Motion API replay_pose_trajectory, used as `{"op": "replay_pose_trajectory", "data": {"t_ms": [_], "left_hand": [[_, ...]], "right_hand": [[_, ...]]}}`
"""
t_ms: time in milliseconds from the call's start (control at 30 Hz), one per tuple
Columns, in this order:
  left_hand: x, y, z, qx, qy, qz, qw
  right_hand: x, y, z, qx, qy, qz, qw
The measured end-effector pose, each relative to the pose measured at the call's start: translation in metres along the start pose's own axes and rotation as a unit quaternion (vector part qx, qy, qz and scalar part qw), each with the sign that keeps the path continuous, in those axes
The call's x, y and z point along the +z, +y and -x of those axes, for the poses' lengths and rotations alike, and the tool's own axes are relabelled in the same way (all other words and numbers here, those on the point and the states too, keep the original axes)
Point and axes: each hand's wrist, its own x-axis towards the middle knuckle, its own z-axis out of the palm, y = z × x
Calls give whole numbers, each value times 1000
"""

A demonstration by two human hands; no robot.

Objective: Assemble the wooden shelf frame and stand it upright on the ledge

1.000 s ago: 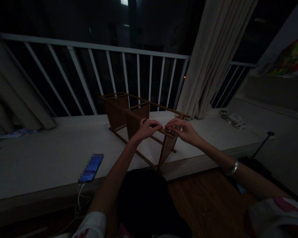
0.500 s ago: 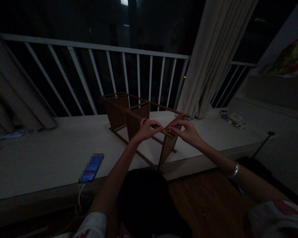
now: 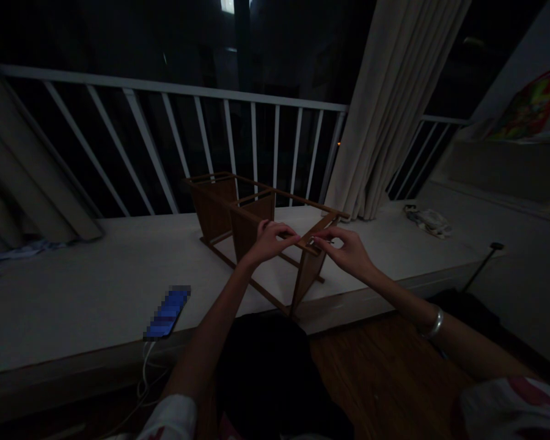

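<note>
A small brown wooden rack (image 3: 252, 227) with thin rails and three upright panels lies on its side on a pale ledge (image 3: 73, 287). My left hand (image 3: 271, 239) is closed around a thin rail near the rack's front panel. My right hand (image 3: 343, 249) pinches at the top corner of that front panel, where a small metal piece glints between finger and thumb; the light is too dim to name it. A bangle sits on my right wrist.
A phone (image 3: 167, 312) with a lit blue screen lies at the ledge's front edge, a white cable hanging below it. A white railing (image 3: 165, 91) and curtains (image 3: 394, 104) stand behind the ledge. A tangle of cord (image 3: 428, 221) lies to the right. Wooden floor lies below.
My right hand has drawn back a little to the right and curled into a tighter pinch at the panel's corner. My left hand keeps its hold on the rail.
</note>
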Motion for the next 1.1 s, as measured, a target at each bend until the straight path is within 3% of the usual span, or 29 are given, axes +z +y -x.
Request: {"op": "replay_pose_trajectory", "data": {"t_ms": [700,1100], "left_hand": [[0,5,2,-17,-13,-53,998],[2,-1,2,-4,1,-46,999]], "right_hand": [[-12,-1,20,-129,13,179,975],[-14,-17,30,-278,-54,321,904]]}}
